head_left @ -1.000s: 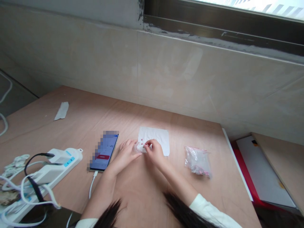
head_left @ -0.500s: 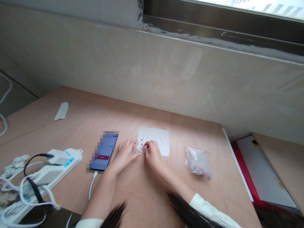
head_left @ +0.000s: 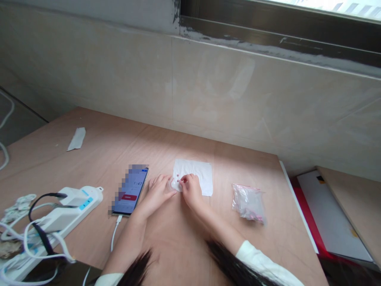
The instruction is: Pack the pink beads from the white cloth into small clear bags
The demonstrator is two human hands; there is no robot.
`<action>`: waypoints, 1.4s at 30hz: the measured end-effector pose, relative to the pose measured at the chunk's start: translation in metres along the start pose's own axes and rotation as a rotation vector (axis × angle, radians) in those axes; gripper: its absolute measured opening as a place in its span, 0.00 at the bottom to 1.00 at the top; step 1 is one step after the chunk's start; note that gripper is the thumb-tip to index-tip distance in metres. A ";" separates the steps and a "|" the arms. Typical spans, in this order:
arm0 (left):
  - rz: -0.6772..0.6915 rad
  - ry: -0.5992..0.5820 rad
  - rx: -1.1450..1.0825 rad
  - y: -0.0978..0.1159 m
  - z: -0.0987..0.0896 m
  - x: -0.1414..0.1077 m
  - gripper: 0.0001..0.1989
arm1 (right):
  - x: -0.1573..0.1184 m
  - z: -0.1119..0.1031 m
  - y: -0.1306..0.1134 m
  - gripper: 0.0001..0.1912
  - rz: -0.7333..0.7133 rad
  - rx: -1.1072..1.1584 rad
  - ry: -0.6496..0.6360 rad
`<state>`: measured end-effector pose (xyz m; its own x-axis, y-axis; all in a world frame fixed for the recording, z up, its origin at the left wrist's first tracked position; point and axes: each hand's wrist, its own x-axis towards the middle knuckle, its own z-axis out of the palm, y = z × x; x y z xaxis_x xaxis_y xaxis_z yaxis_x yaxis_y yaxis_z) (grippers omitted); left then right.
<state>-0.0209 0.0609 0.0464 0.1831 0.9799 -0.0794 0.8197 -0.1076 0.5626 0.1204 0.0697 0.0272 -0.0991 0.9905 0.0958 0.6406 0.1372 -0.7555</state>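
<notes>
A white paper sheet (head_left: 206, 176) lies on the table with several small pink bead-like pieces (head_left: 177, 175) on its left part. My left hand (head_left: 160, 190) rests at the sheet's left edge, thumb and fingers closed on the edge of a small clear plastic bag (head_left: 172, 183) with a reddish line along it. Over the sheet, right beside that bag, my right hand (head_left: 191, 190) has its thumb and fingertips pinched together. Whatever sits between those fingertips is too small to make out.
A clear zip bag (head_left: 248, 203) with pink pieces inside lies to the right. On the left are a charging phone (head_left: 131, 192) and a power strip (head_left: 89, 198) with tangled cables. A paper scrap (head_left: 76, 138) lies farther back, before the tiled wall (head_left: 119, 79).
My right fingertips have shifted very slightly over the paper, still pinched. My left hand stays on the small bag. The phone's timer has advanced from 1:46 to 1:47.
</notes>
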 end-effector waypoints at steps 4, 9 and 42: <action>-0.008 0.011 -0.002 0.002 -0.001 0.001 0.18 | -0.002 0.001 -0.009 0.06 -0.037 0.102 0.010; 0.013 0.022 -0.007 -0.005 -0.001 0.002 0.19 | 0.005 0.008 0.001 0.07 0.008 -0.067 -0.018; -0.024 0.035 -0.005 -0.011 0.000 0.007 0.18 | 0.014 0.008 -0.016 0.03 -0.013 0.124 -0.020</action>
<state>-0.0292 0.0688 0.0398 0.1440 0.9875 -0.0643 0.8212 -0.0830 0.5646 0.1021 0.0815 0.0355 -0.1231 0.9879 0.0939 0.5399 0.1461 -0.8290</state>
